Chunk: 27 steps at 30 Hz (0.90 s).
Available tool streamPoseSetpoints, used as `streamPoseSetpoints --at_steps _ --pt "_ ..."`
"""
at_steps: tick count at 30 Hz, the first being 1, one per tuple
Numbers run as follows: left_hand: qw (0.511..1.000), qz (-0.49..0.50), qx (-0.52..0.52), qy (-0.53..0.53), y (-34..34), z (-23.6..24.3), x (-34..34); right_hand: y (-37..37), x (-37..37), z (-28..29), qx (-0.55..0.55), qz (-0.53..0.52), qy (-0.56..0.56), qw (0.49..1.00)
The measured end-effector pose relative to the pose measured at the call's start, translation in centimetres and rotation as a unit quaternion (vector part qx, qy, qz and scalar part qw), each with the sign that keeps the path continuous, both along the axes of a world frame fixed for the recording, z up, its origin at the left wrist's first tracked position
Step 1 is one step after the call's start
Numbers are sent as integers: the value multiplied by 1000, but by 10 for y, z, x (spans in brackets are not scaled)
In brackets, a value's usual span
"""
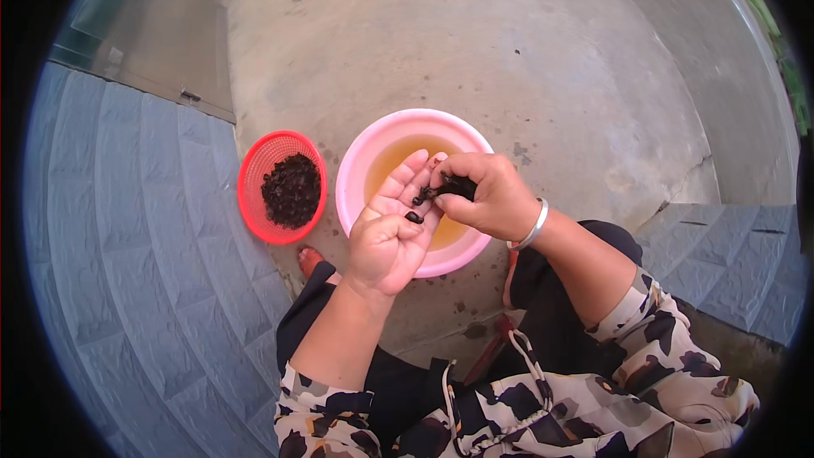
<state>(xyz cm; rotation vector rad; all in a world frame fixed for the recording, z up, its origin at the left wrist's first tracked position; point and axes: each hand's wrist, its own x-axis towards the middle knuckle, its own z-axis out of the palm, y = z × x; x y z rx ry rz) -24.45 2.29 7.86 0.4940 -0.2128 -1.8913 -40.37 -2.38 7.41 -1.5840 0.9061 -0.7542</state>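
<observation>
Over the pink basin (354,146), my left hand (386,237) is turned palm up with its fingers stretched out and its thumb bent inward. A small, glossy black piece (414,217) lies on that palm. My right hand (490,191) is closed around a clump of black, curled pieces (458,187) that look like soaked wood ear mushroom. Its thumb and fingertips pinch one end of the clump just above the left fingers. Yellowish-brown water (383,171) stands in the basin, partly hidden by both hands.
Left of the basin, a red mesh basket (253,214) holds a heap of similar black pieces (292,192). Both containers stand on a concrete floor (407,42). Grey-blue brick-pattern wall (144,229) runs along the left. My bare foot (310,259) is close to the basket.
</observation>
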Motion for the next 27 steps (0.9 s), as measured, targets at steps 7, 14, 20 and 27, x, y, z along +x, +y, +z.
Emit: streamPoseSetpoints --at_steps 7,14,20,27 --pt "1000 -13 -2 -25 0 -1 3 5 10 -4 -104 -12 -26 994" --pt "1000 -5 12 -27 -2 1 -1 4 11 -12 -203 18 -16 979" --pt "997 1 49 61 -1 -8 11 5 8 5 149 -20 -100 983" --pt "997 1 19 73 -2 -7 6 -3 1 -3 332 -2 -269 904"
